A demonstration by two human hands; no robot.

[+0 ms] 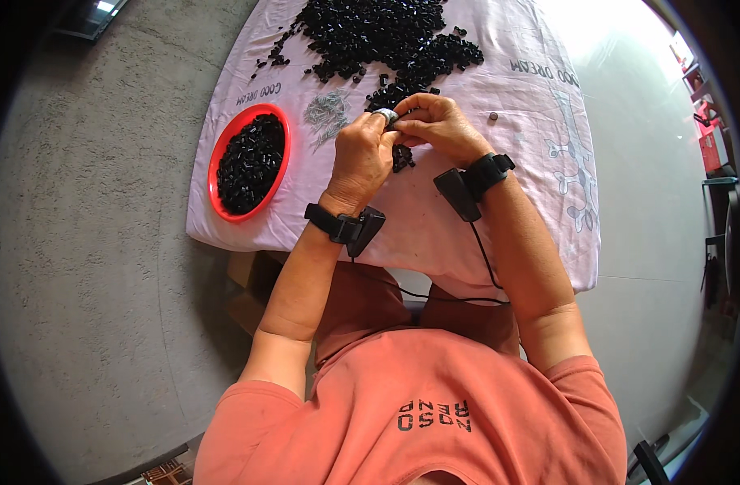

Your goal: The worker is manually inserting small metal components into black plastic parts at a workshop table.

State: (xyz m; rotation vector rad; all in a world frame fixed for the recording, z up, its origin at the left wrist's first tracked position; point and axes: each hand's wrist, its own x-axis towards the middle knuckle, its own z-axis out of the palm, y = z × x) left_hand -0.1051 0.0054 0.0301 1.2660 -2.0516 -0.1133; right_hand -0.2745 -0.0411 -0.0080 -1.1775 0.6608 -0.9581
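Observation:
My left hand and my right hand meet fingertip to fingertip above the cloth-covered table. Both are closed in a pinch, and what lies between the fingers is too small and hidden to name. A pale grey-white wrap or band shows at my left fingers. Under and beside the hands lie small shiny black pieces, joining at the far side a large heap of black pieces. Left of my left hand is a loose pile of thin silvery pins.
A red oval basin filled with black pieces stands at the table's left side. One small dark piece lies alone right of my right hand. The pink cloth hangs over the near edge. A black cable runs between my wrist straps.

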